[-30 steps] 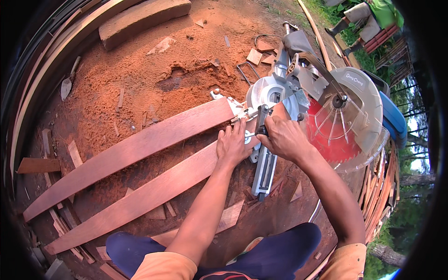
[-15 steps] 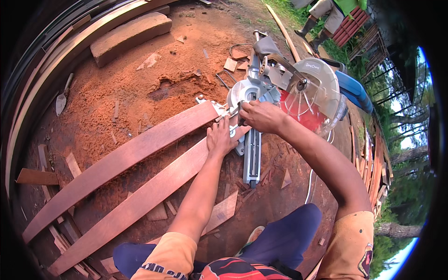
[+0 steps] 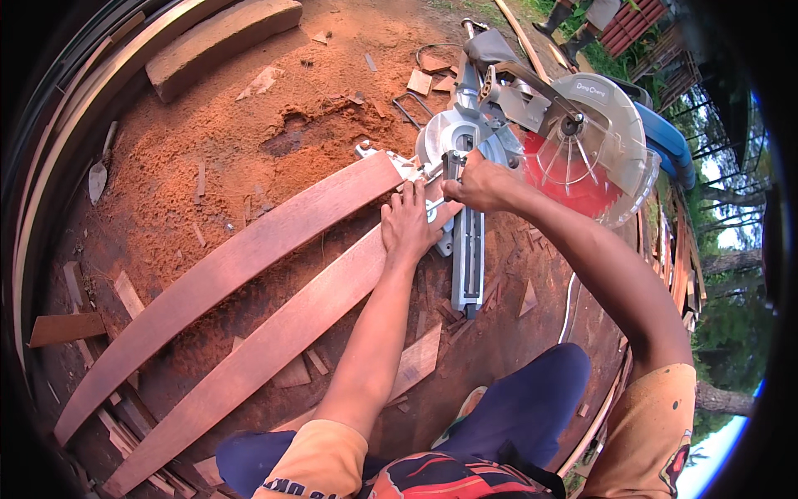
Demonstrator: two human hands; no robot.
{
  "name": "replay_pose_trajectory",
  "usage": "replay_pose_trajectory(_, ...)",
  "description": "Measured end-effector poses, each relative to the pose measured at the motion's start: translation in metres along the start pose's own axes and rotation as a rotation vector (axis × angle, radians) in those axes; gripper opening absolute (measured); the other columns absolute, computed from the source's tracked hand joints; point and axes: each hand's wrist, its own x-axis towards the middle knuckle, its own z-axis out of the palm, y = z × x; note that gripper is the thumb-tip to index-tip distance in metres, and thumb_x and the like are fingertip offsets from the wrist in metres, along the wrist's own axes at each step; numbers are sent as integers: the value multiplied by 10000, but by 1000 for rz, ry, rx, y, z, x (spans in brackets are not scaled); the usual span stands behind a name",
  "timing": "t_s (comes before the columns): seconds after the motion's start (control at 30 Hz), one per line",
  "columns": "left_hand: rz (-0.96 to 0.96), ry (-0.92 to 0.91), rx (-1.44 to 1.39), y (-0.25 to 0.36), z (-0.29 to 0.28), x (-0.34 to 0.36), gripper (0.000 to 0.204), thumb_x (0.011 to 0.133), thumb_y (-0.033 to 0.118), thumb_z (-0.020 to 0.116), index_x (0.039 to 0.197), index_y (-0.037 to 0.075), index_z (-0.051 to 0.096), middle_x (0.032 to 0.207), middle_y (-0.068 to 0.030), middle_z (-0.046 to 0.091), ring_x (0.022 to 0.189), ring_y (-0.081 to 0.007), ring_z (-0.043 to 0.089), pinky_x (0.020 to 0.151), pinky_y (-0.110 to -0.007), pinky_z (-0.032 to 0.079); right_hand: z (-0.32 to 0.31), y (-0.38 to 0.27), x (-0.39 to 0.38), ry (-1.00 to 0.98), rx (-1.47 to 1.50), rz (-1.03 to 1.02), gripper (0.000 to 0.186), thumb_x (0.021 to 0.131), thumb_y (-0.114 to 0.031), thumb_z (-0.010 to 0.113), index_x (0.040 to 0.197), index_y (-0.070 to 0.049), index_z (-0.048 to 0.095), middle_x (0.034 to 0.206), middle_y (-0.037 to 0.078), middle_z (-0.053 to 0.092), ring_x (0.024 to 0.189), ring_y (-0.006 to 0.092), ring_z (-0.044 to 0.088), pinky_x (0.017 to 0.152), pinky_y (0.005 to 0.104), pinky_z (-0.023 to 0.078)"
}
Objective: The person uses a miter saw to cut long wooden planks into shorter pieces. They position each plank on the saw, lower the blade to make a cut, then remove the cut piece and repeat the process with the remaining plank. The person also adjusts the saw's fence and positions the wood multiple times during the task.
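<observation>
A mitre saw (image 3: pixel 467 133) with a red blade stands on the ground before me, its arm tilted to the right. One long reddish-brown board (image 3: pixel 274 337) runs from the lower left to the saw's base. My left hand (image 3: pixel 407 224) lies on that board near its far end, fingers spread. Just right of it, my right hand (image 3: pixel 484 185) is closed round a small dark and silver metal piece (image 3: pixel 453 165) above the saw's table. What kind of piece it is I cannot make out. A second, curved board (image 3: pixel 241 266) lies to the left, its far end by the saw's fence.
Orange sawdust (image 3: pixel 241 158) covers the ground beyond the boards. A trowel (image 3: pixel 99 176) and a thick timber block (image 3: pixel 224 50) lie at left. Offcuts (image 3: pixel 420 81) are scattered about. A white cord (image 3: pixel 569 303) trails right of the saw. Another person's boots (image 3: pixel 573 41) show at the top right.
The view has shifted, so the saw and boards sit further right in it. My right hand has turned slightly, showing more of the metal piece. The left hand stays on the board.
</observation>
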Motion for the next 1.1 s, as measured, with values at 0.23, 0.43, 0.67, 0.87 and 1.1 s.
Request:
replay_pose_trajectory(0.23,23,-2,-7,11,7,7,1209,604,475,942,1588,94,353,1482,-110,507,1303,-302,519,1045,-476,407,-29,-10,-39,117,-222,-79,725,1021,-679,447,1050,-42,792,1023,206,777,1018,409,747,855,544,580)
replay_pose_trajectory(0.43,80,128,40,-17,10,3,1379,556,612,940,1633,50,287,1461,-156,513,1368,-323,457,1120,-509,331,-142,115,-173,1335,84,-279,771,1021,-725,422,1332,-65,672,1312,178,687,1250,333,644,1065,459,489)
replay_pose_trajectory(0.67,347,68,300,-76,-8,-77,1389,664,868,718,1633,-6,245,1653,-245,287,1528,-403,269,1240,-587,169,-80,266,-189,849,345,16,995,858,-926,429,1423,-134,637,1331,186,686,1274,338,633,1102,460,472)
replay_pose_trajectory(0.87,2,-106,385,-151,-76,-159,1376,661,892,708,1678,112,207,1628,-249,342,1465,-405,390,1152,-605,309,-29,221,-224,667,227,-53,892,734,-539,834,1462,-84,592,1306,208,703,1226,355,670,1080,456,505)
replay_pose_trajectory(1.1,-128,-76,279,-142,-87,-174,1251,633,780,807,1599,102,390,1286,-177,637,1203,-348,636,947,-497,524,83,137,-242,698,20,137,481,712,-184,839,1144,-88,648,988,153,737,910,406,715,791,541,548)
